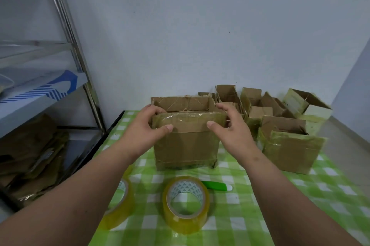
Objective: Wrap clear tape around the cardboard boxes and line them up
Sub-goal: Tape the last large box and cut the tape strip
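An open-topped cardboard box (186,145) with clear tape bands around it stands upright in the middle of the green checked table (250,215). My left hand (149,123) grips its upper left corner, thumb on the front face and fingers over the rim. My right hand (230,123) holds the upper right corner, thumb pressing the taped front, fingers curled at the side. A roll of clear tape (186,203) lies in front of the box. A second roll (120,205) sits to its left, partly hidden by my left forearm.
Several open cardboard boxes (288,143) crowd the table's right and back side by the wall. A green and white cutter (217,185) lies behind the tape roll. A metal shelf rack (66,25) with flattened cardboard (30,155) stands to the left.
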Available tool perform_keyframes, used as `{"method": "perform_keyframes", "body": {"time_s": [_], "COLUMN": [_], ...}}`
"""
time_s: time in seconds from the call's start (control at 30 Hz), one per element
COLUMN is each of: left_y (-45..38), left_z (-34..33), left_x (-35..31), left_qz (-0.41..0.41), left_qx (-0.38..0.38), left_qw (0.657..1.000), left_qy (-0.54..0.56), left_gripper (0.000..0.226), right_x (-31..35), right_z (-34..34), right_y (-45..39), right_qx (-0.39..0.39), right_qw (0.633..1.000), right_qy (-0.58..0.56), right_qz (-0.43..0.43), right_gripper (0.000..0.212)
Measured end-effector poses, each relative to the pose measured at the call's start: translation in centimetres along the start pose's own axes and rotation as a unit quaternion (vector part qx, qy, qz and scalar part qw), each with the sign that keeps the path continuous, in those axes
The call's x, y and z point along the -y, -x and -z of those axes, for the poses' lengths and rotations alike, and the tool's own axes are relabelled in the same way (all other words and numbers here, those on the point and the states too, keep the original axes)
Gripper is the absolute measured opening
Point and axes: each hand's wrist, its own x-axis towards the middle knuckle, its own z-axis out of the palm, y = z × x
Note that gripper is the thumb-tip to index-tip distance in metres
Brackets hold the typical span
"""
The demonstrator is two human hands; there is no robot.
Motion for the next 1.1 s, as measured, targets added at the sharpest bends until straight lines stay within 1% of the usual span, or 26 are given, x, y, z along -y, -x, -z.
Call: {"method": "perform_keyframes", "body": {"time_s": [0.07, 0.13, 0.17, 0.2, 0.33, 0.4, 0.5, 0.6, 0.67, 0.77, 0.83, 0.93, 0.97, 1.07, 1.1], "left_y": [-0.4, -0.5, -0.4, -0.4, -0.1, 0.0, 0.3, 0.5, 0.6, 0.7, 0.9, 1.1, 1.1, 0.8, 0.7], "left_z": [0.1, 0.2, 0.2, 0.2, 0.4, 0.7, 0.7, 0.6, 0.4, 0.2, 0.1, 0.1, 0.1, 0.3, 0.3], "left_x": [-0.4, -0.8, -1.0, -1.1, -1.4, -1.2, -1.2, -1.1, -0.8, -0.5, -0.4, 0.0, 0.2, 0.6, 0.6], "left_qz": [0.011, 0.013, 0.01, 0.01, 0.009, 0.003, 0.002, 0.008, 0.017, 0.024, 0.033, 0.044, 0.044, 0.04, 0.042], "left_qx": [0.009, 0.007, 0.01, 0.017, 0.039, 0.036, 0.038, 0.067, 0.077, 0.054, 0.027, -0.012, -0.022, -0.048, -0.058], "left_qw": [1.0, 1.0, 1.0, 1.0, 0.999, 0.999, 0.999, 0.998, 0.997, 0.998, 0.999, 0.999, 0.999, 0.998, 0.997], "left_qy": [0.004, -0.011, -0.015, -0.015, -0.008, -0.032, -0.038, 0.01, 0.023, -0.001, 0.006, 0.02, 0.015, 0.004, 0.007], "left_gripper": [0.017, 0.027, 0.032, 0.033, 0.014, 0.016, 0.017, 0.017, 0.02, 0.022, 0.018, 0.005, 0.005, 0.022, 0.025], "right_x": [0.0, 0.1, 0.1, 0.0, -0.1, -0.1, 0.3, 0.3, 0.4, 0.4, 0.5, 0.4, 0.4, 0.3, 0.4], "right_z": [0.1, -0.1, -0.4, -0.6, -1.1, -1.1, -1.2, -1.1, -0.8, -0.7, -0.8, -1.1, -1.1, -1.2, -1.1], "right_y": [0.0, 0.1, 0.1, 0.1, 0.0, -0.1, -0.1, -0.1, 0.0, -0.1, 0.1, 0.3, 0.3, 0.1, 0.0], "right_qx": [0.015, 0.014, 0.006, -0.002, -0.01, -0.005, 0.001, -0.006, -0.004, 0.01, 0.008, -0.011, -0.022, -0.064, -0.075], "right_qw": [1.0, 1.0, 1.0, 0.999, 0.999, 1.0, 1.0, 0.999, 0.999, 0.998, 0.998, 0.997, 0.997, 0.996, 0.996], "right_qy": [0.001, -0.012, -0.022, -0.028, 0.005, 0.009, 0.015, 0.013, 0.013, 0.04, 0.041, 0.05, 0.057, 0.048, 0.038], "right_qz": [0.009, -0.003, -0.017, -0.028, -0.03, -0.022, -0.017, -0.035, -0.048, -0.053, -0.057, -0.056, -0.052, -0.026, -0.02], "right_gripper": [0.066, 0.074, 0.075, 0.073, 0.057, 0.056, 0.064, 0.063, 0.056, 0.045, 0.045, 0.046, 0.044, 0.037, 0.039]}}
